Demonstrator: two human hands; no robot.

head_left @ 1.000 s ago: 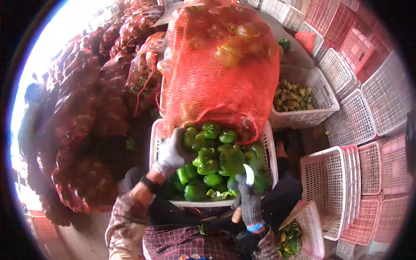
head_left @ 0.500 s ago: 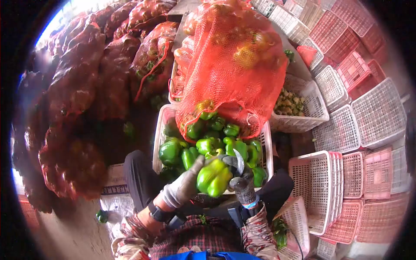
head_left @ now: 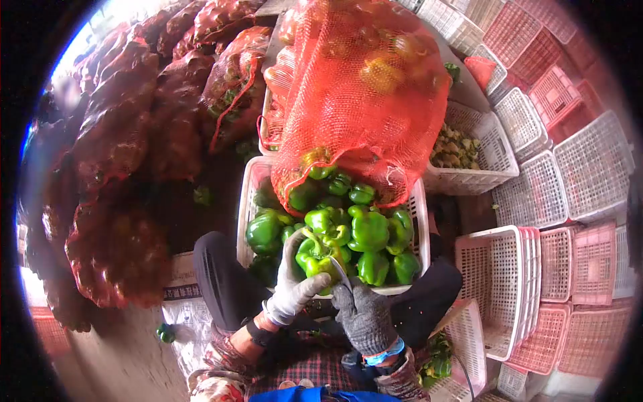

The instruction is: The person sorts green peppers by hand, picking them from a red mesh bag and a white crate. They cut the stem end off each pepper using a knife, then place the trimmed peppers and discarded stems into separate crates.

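My left hand (head_left: 295,281), in a pale glove, is wrapped round a green bell pepper (head_left: 317,259) whose stem points up and left. In my grey-gloved right hand (head_left: 365,315) is a small curved knife (head_left: 340,273); its blade lies against or very close to the pepper's right side. Both hands are over the near rim of a white crate (head_left: 420,221) full of green bell peppers (head_left: 368,229). A red mesh sack (head_left: 365,100) lies above the crate, its open mouth spilling peppers into it.
Filled mesh sacks (head_left: 120,147) are piled at the left. To the right stand stacked white crates (head_left: 591,164) and pink crates (head_left: 556,97). One crate (head_left: 492,164) holds trimmings (head_left: 454,149). A loose pepper (head_left: 165,333) lies on the floor at lower left.
The pepper has been turned so its stem end now faces up. My right hand has lowered and swung the knife blade to the pepper's side.
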